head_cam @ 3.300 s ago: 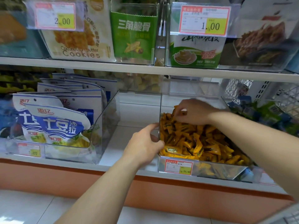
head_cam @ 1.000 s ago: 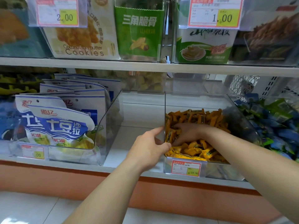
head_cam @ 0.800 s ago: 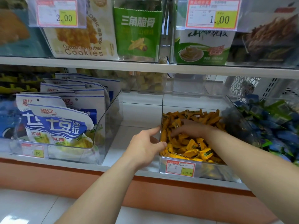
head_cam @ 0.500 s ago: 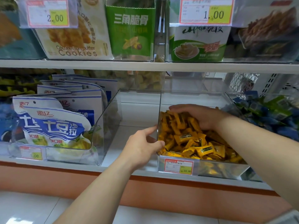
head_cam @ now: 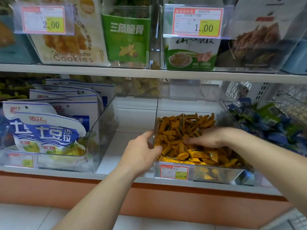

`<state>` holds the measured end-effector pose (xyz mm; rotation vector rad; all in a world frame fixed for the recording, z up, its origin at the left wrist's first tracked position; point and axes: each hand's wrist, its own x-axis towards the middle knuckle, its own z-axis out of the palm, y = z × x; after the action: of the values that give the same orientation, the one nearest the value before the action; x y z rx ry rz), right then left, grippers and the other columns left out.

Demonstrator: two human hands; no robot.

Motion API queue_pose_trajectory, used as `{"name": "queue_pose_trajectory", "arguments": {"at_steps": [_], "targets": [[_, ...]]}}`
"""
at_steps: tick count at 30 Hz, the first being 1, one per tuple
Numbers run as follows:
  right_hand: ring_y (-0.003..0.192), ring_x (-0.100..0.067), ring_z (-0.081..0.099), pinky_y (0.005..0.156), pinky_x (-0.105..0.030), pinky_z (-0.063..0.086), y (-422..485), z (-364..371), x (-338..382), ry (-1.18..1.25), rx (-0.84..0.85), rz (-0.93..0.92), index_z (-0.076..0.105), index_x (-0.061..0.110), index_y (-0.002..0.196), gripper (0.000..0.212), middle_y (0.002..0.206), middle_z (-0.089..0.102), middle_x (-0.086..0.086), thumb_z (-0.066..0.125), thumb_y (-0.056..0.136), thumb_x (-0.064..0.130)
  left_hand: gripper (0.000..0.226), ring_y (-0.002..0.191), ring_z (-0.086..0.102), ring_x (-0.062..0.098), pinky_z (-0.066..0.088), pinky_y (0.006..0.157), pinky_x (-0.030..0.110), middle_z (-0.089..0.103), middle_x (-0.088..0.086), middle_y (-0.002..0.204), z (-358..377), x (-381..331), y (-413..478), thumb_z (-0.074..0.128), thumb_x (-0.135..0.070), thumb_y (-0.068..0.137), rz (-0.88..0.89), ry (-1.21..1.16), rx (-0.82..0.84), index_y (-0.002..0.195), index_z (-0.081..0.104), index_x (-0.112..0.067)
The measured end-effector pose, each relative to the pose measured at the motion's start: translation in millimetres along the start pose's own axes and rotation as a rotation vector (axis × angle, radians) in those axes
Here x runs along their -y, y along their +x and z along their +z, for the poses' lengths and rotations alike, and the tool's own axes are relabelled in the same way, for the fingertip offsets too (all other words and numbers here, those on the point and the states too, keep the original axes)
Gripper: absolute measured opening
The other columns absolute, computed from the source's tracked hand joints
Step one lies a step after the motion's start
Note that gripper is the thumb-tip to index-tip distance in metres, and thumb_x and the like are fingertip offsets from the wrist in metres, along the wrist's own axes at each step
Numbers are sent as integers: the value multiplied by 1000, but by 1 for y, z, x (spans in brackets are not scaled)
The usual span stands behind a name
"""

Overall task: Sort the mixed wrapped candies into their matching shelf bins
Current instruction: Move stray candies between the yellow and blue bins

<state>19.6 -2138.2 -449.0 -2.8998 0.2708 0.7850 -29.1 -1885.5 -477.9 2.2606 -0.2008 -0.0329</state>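
Head view, lower shelf (head_cam: 127, 146).

- Left hand (head_cam: 142, 151): clamped on the left wall of the clear bin (head_cam: 187, 105), near its front corner. The thumb lies across the wall's edge and the other fingers lie along its outer face.
- Right hand (head_cam: 206, 138): inside the same bin, palm down, resting on the heap of yellow candies (head_cam: 191, 155). Fingertips point left and dig into the wrappers. I cannot tell whether the fingers are pinching a piece or only pressing into the pile; the tips are buried.
- The yellow candies fill the bin from front lip to about mid-depth, banked higher toward the back. They lie under, ahead of and behind the right hand. The left hand is just outside them, with only the wall between.
- A red-bordered price tag (head_cam: 174, 171) sits on the bin's front face, below the left hand's thumb.
- Right neighbour bin (head_cam: 224, 103): blue and green candies (head_cam: 265, 120), mixed together, just beside my right forearm.
- A blue wrapper (head_cam: 245, 177) shows at the yellow bin's front right corner. I cannot say which bin it is in.
- Left of the bare shelf gap is another clear bin of blue-and-white snack bags (head_cam: 44, 131), standing upright.
- Upper shelf: cookie pack (head_cam: 69, 39), green pack (head_cam: 127, 37), labels 2.00 (head_cam: 44, 19) and 1.00 (head_cam: 197, 22).
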Motion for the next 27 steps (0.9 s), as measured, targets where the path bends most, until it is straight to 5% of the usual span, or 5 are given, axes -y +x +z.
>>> {"name": "queue_pose_trajectory", "arguments": {"at_steps": [5, 9, 16, 24, 27], "targets": [[151, -30, 19, 119, -47, 20, 15, 11, 9, 216, -21, -59, 14, 27, 159, 124, 166, 14, -5, 53, 61, 93, 54, 82, 62, 4, 45, 65, 14, 67, -16, 88, 0, -2, -2, 59, -31, 95, -25, -33, 31, 146, 42, -41], [145, -30, 32, 116, -46, 27, 22, 2, 2, 263, 11, -51, 33, 28, 154, 123, 161, 30, -5, 56, 53, 94, 47, 89, 64, 13, 57, 85, 40, 69, -9, 93, 1, -4, -4, 56, -28, 98, -42, -83, 49, 141, 47, -44], [123, -23, 52, 102, -40, 41, 29, 15, 1, 757, 178, -153, 56, 50, 118, 79, 135, 50, 9, 67, 51, 91, 42, 89, 66, 14, 57, 86, 42, 71, -10, 90, 3, -1, 0, 58, -30, 98, -47, -85, 59, 137, 53, -44], [125, -30, 53, 96, -43, 49, 37, 34, 31, 1123, -27, -112, 65, 27, 121, 60, 125, 62, -3, 76, 73, 61, 35, 86, 67, 11, 58, 81, 42, 72, -14, 86, 0, 1, -3, 59, -38, 94, -45, -17, 31, 128, 59, -46], [108, -32, 66, 104, -50, 48, 36, 23, 44, 1378, -15, -194, 71, 14, 120, 53, 111, 73, -11, 69, 82, 51, 34, 84, 67, 10, 58, 80, 42, 72, -14, 86, -2, 3, -3, 60, -40, 90, -25, -26, 33, 123, 61, -48]]}}
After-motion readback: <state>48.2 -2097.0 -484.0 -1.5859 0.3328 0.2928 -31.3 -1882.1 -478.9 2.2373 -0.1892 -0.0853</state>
